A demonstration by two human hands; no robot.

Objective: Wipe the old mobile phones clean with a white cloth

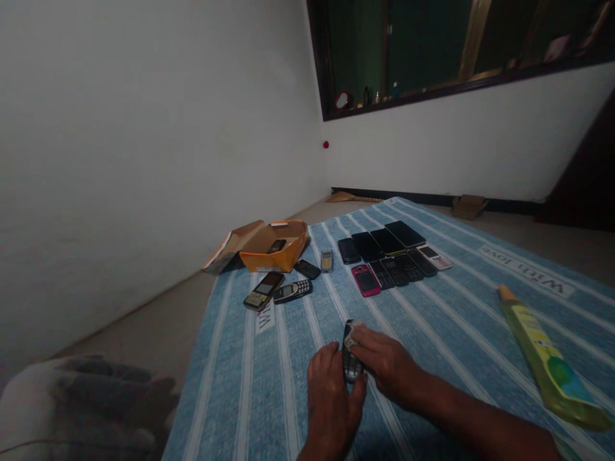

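Note:
A dark keypad mobile phone (352, 365) lies on the striped blue tablecloth (298, 358) near the front. My left hand (334, 394) grips its lower left side, with the thumb at the bottom end. Pressed on the phone's upper part is a small pale cloth or tissue (354, 330), held under the fingers of my right hand (389, 362). Those fingers cover much of the phone's screen.
An open orange cardboard box (273, 261) with a phone inside stands at the table's left edge. Several loose phones (293, 290) surround it. Further right, phones lie in rows, one of them pink (366, 280). A yellow-green bottle (548, 365) lies at the right.

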